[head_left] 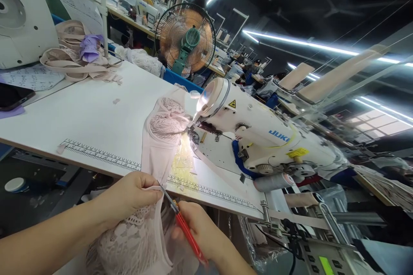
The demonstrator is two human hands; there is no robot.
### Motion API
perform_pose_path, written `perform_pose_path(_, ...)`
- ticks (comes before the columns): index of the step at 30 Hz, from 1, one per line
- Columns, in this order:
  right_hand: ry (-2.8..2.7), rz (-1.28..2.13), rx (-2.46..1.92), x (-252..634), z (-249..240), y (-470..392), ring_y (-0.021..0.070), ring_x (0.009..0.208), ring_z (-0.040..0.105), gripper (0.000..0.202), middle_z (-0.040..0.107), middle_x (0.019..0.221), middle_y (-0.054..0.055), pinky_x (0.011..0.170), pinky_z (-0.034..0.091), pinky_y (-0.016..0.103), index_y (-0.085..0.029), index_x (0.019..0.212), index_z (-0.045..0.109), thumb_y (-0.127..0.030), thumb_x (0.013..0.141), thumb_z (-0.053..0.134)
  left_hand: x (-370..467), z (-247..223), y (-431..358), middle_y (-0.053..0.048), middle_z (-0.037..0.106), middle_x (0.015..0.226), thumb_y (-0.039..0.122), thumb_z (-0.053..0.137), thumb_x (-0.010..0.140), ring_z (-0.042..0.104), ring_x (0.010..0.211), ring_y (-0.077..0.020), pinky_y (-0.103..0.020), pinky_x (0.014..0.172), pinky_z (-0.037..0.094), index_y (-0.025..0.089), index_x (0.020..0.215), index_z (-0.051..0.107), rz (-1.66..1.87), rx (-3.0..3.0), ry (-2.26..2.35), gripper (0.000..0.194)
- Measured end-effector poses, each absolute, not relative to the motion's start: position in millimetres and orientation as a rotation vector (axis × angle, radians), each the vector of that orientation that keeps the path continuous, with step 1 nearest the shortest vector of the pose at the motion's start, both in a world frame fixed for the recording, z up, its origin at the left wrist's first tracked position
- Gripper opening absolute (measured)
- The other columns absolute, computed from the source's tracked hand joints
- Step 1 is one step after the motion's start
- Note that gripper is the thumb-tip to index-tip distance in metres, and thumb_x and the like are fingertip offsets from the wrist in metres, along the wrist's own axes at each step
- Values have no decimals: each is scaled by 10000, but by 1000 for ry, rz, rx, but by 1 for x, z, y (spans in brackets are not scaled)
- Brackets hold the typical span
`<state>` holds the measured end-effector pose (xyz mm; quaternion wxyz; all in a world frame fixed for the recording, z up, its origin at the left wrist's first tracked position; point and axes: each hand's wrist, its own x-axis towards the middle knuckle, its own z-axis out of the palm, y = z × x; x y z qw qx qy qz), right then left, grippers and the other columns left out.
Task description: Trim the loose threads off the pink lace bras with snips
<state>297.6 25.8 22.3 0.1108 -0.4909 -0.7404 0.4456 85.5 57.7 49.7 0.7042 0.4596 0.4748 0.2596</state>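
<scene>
Between the fingers of my left hand [138,191] is the pale pink edge of a lace bra [129,240], whose lower part hangs over the table's front edge toward me. My right hand [196,227] grips a pair of red-handled scissors [190,234]. Their pointed metal blades reach up to the fabric edge, close beside my left fingertips. How far the blades are apart cannot be made out. Another stretch of pale pink lace fabric [164,126] lies on the table, running up to the needle area of the white sewing machine [251,126], which is lit by a lamp.
Printed rulers [100,154] run along the front edge of the white table [80,111]. Loose straps [71,68], a purple cloth scrap [90,47] and a phone [14,96] are at the left. A fan [185,38] stands behind the table; a thread cone [274,182] lies beside the machine.
</scene>
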Motion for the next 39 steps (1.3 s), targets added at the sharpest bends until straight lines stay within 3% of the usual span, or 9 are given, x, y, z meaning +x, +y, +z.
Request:
perform_pose_path(7, -2102, 1227, -1454, 290, 10, 21, 94, 504, 267, 552, 338, 555, -43, 473, 222, 241, -208, 572, 316, -693, 691, 550, 82, 43, 56, 72, 291, 516, 434, 564, 699, 263, 507, -103, -257, 510, 180, 189, 547, 433, 544, 1171, 1044, 317)
perform_pose_path(16, -2034, 1054, -1329, 296, 8, 23, 105, 512, 291, 492, 339, 558, -39, 477, 220, 236, -213, 595, 290, -640, 777, 453, 71, 38, 46, 51, 277, 551, 420, 434, 861, 297, 521, -117, -252, 508, 240, 192, 553, 393, 635, 1592, 1044, 386)
perform_pose_path(24, -2151, 852, -1327, 304, 30, 23, 106, 530, 274, 492, 345, 584, -42, 491, 225, 227, -217, 604, 265, -614, 744, 520, 64, 38, 44, 6, 527, 589, 321, 589, 812, 500, 557, -138, -222, 531, 381, 176, 691, 721, 829, 1577, 969, 231)
perform_pose_path(26, -2192, 847, -1300, 305, 36, 24, 103, 523, 270, 515, 341, 576, -45, 487, 213, 225, -213, 590, 259, -631, 742, 518, 61, 40, 46, -8, 578, 656, 289, 636, 779, 548, 598, -145, -221, 556, 418, 196, 710, 749, 825, 1480, 888, 162)
perform_pose_path(30, -2278, 847, -1362, 309, 47, 25, 99, 516, 267, 522, 350, 569, -49, 489, 198, 223, -202, 581, 283, -607, 713, 584, 55, 43, 50, -53, 725, 838, 264, 670, 771, 655, 808, -220, -278, 750, 492, 232, 732, 774, 765, 1385, 833, 116)
perform_pose_path(34, -2357, 782, -1464, 313, 53, 22, 102, 524, 277, 466, 399, 579, -43, 501, 181, 225, -194, 602, 359, -556, 697, 636, 51, 42, 50, -68, 756, 799, 299, 692, 763, 679, 763, -227, -274, 713, 517, 226, 762, 791, 719, 1388, 910, 123)
perform_pose_path(39, -2465, 677, -1576, 314, 57, 17, 116, 541, 356, 452, 541, 644, 3, 508, 182, 239, -178, 644, 478, -599, 703, 631, 51, 43, 50, -53, 766, 806, 267, 699, 756, 685, 751, -219, -261, 701, 527, 253, 780, 797, 728, 1445, 924, 102)
